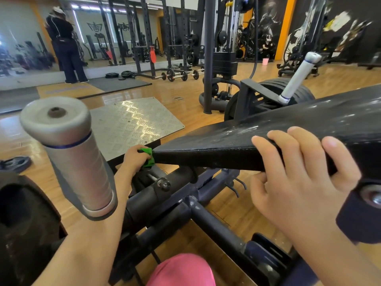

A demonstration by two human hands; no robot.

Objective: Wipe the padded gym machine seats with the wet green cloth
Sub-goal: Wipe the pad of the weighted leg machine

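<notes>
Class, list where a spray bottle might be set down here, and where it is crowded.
Free: the ridged steel footplate, between grey padded roller and black padded seat. Crowded: the dark frame bars beneath the seat.

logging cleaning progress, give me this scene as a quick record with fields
left hand: grips the green cloth, pressed to the narrow end of the pad
right hand: fingers curled over the pad's near edge
pad surface: black, pale streaks on top
nearby: grey handle at left, white handle behind the pad, metal plate beyond the cloth
</notes>
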